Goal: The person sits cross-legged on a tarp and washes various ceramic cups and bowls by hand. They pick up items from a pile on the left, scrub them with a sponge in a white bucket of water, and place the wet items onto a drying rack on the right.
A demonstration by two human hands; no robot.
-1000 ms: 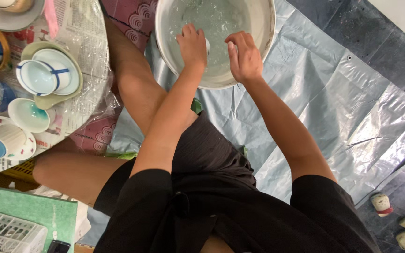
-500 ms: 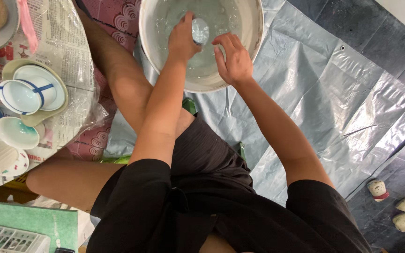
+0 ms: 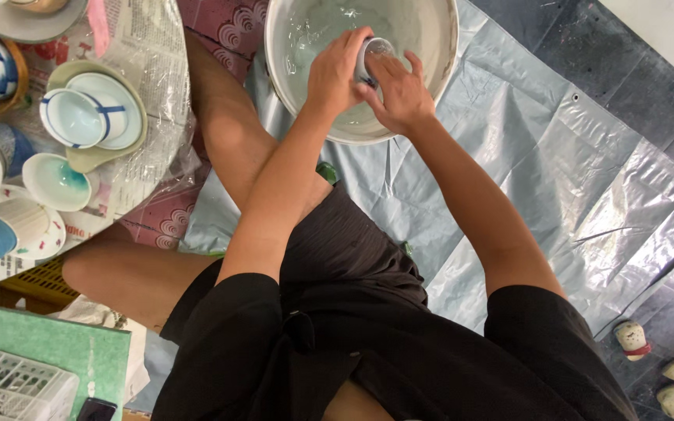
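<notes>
both hands grip a small white cup [image 3: 374,56] over a water-filled metal basin [image 3: 438,74]. the left hand [image 3: 335,72] wraps its side; the right hand [image 3: 399,93] presses its rim. glazed cups [image 3: 79,117] sit nearby.

One wide round metal basin [image 3: 274,47] of water, one small white cup [image 3: 374,51] between two hands, one grey plastic tarpaulin [image 3: 555,179]; perhaps eight glazed ceramic cups and bowls [image 3: 79,117] crowd the newspaper at left.

Shiny metal basin [image 3: 438,47], glossy ceramic cup [image 3: 374,51], crinkled plastic tarp [image 3: 555,171].
</notes>
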